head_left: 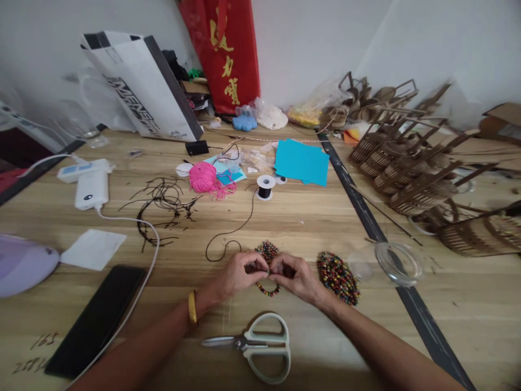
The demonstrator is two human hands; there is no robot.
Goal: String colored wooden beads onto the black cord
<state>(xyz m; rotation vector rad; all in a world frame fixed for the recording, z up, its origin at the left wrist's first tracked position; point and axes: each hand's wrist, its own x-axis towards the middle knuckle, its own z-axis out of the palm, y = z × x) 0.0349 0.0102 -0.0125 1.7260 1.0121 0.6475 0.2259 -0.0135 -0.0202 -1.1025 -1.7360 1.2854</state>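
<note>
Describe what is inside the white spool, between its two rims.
Black cord is wound between the rims of the white spool. The core under it is covered and cannot be seen.

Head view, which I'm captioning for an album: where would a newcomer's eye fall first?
Probably on the tall red bag with gold characters, at the back against the wall. Next might come the bright pink yarn and blue sheets, left and right of the black-thread spool. Nearer, left hand and right hand meet at a loop of multicoloured beads, beyond the pale-handled scissors.
</note>
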